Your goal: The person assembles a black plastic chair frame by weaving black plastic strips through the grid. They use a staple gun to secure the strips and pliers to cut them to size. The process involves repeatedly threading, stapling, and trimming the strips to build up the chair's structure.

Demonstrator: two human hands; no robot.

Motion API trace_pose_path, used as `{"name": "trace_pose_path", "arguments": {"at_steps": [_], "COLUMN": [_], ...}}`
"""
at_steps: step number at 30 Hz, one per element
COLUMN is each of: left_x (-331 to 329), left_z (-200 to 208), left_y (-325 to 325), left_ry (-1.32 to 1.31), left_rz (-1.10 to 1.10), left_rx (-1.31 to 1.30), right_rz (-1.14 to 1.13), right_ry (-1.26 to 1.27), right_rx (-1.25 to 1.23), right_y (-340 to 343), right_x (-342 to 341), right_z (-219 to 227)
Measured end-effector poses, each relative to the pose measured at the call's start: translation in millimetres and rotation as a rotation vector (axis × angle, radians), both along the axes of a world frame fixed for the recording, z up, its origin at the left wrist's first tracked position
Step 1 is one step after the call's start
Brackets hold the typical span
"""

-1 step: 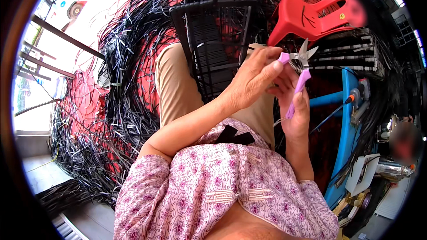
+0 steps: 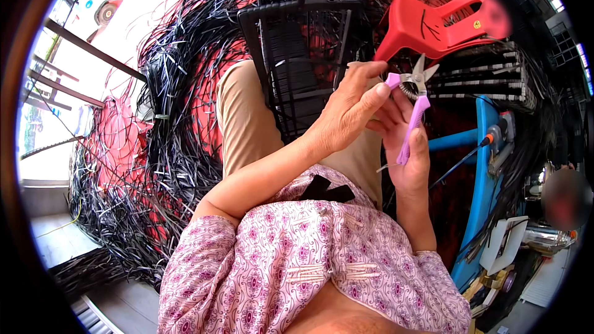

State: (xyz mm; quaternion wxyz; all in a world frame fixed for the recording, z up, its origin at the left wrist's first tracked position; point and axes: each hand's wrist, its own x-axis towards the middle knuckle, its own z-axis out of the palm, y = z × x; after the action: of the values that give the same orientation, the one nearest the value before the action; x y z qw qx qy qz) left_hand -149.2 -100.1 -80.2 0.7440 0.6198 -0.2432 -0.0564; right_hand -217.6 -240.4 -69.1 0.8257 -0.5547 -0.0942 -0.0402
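Note:
My right hand (image 2: pixel 405 148) holds a pair of purple-handled snips (image 2: pixel 416 108) upright over my lap, with its thumb along the long handle. The short metal blades (image 2: pixel 421 74) point up and are slightly apart. My left hand (image 2: pixel 346 114) reaches across from the left. Its thumb and forefinger pinch the snips' upper purple handle by the pivot. A black woven plastic basket (image 2: pixel 297 43) stands on my lap just behind both hands.
A big heap of loose black plastic strips (image 2: pixel 167 99) lies over red material on the left. A red plastic stool (image 2: pixel 433 21) lies tipped behind the snips. A blue metal frame (image 2: pixel 482 167) stands on the right, and another person (image 2: pixel 560 201) is at the far right.

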Motion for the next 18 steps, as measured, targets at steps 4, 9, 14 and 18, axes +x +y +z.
{"name": "trace_pose_path", "arguments": {"at_steps": [4,9,14,18], "left_x": [5,31,91,131], "left_z": [-8,12,66,87], "left_y": [3,32,92,121], "left_ry": [-0.2,-0.479,-0.691,-0.568], "left_rz": [0.171,0.507,0.784,0.342], "left_rx": [0.135,0.161,0.293,0.385], "right_rz": [0.153,0.307,-0.282,-0.444], "right_ry": [0.091,-0.008,-0.587,-0.829], "right_rx": [0.272,0.232,-1.02,-1.44], "right_y": [14,0,-20,-14], "right_x": [11,34,82,131], "right_z": [1,-9,26,50]}}
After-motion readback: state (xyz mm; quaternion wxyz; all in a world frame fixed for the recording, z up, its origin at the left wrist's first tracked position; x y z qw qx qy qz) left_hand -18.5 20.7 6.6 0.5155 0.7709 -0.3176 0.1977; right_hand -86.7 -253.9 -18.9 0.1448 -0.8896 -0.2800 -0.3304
